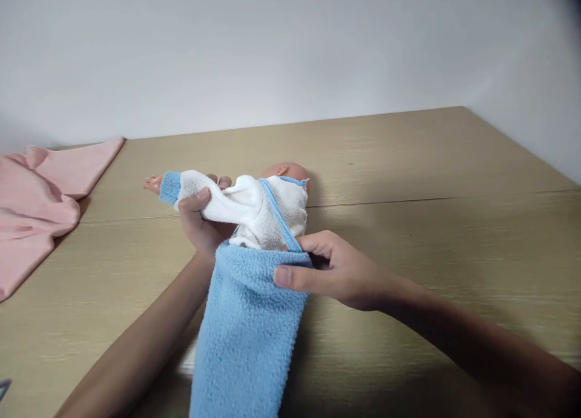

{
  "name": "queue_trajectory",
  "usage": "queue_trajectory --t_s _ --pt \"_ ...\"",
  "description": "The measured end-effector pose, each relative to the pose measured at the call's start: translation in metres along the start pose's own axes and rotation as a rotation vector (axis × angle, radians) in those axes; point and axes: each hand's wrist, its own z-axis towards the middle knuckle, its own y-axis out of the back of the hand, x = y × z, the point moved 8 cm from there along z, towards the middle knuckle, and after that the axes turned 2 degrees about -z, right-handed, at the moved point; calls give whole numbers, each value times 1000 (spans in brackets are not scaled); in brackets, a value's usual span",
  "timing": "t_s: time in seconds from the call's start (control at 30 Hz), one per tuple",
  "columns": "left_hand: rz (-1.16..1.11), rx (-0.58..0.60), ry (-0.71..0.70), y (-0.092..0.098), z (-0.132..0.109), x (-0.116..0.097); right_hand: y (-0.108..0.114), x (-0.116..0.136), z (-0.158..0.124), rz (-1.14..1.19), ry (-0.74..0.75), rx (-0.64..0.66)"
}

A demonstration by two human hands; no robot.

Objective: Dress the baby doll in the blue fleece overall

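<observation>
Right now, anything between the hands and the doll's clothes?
Nothing visible: the left hand holds the doll by its white sleeve, and the right hand grips the blue garment at its top edge. The pink cloth lies off to the left.

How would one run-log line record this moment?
left hand: grips white sleeve of doll | right hand: pinches top edge of blue garment | pink cloth: on table, left side
</observation>
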Motion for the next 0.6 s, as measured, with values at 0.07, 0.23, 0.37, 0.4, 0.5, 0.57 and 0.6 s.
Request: queue_trajectory --t_s 0.07,0.23,0.37,0.4,0.5,0.57,0.6 --pt "7 -13 -1 1 0 -1 2 -8 0 84 -57 -60" --pt "6 3 43 0 0 2 20 5 -12 -99 79 -472" --pt "21 -23 10 1 -2 -2 18 50 -31 -550 392 -686" --pt "13 -16 10 1 -3 -2 13 58 -31 -634 444 -641" --pt "-18 33 40 -3 -5 0 1 70 -25 -666 486 -448" --pt "6 37 58 -4 -7 2 -2 70 -18 -600 438 -333" --pt "30 27 57 -3 -7 2 -4 69 -14 -572 413 -276"
